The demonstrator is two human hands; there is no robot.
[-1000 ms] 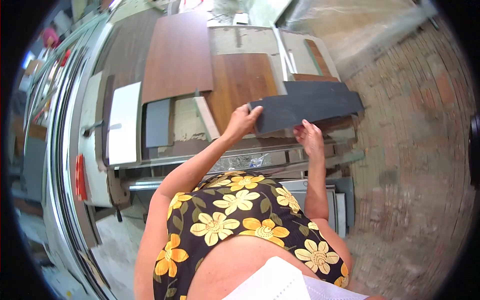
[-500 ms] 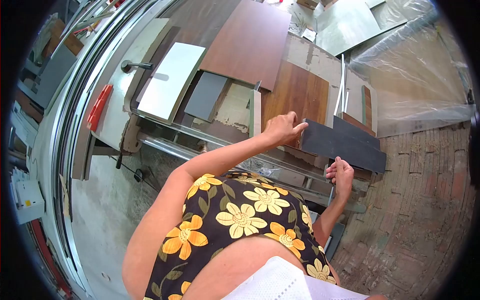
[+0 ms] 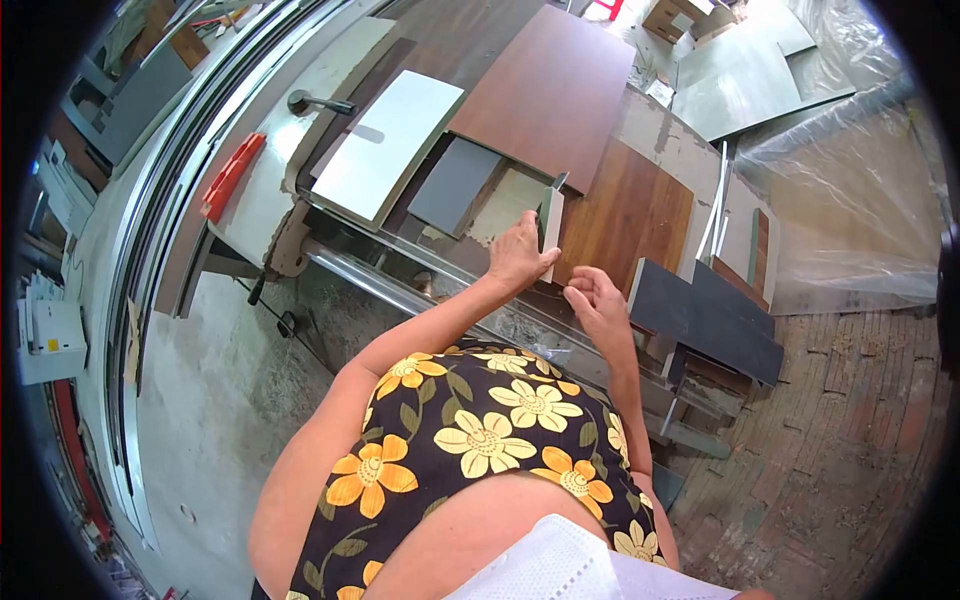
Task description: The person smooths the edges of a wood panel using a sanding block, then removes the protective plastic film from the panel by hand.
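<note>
My left hand [image 3: 520,253] grips the near part of a narrow pale strip [image 3: 551,222], which stands on the work table beside a brown wood-grain panel [image 3: 640,205]. Just right of it is my right hand [image 3: 598,300], its fingers curled and nothing visible in them, near the front edge of that panel. To the right lie overlapping dark grey boards [image 3: 705,315]. A small grey panel [image 3: 455,185] and a white panel [image 3: 388,145] lie to the left, with a large reddish-brown panel [image 3: 545,95] behind.
A black clamp handle [image 3: 320,103] and a red object [image 3: 233,178] are at the left. Metal rails [image 3: 370,285] run along the table's front. Thin white rods [image 3: 716,205] and plastic sheeting [image 3: 850,190] are at the right. Brick paving [image 3: 850,430] lies below.
My left hand has moved left from the dark boards onto the pale strip. My right hand has moved left and up, away from the boards. The view has shifted slightly.
</note>
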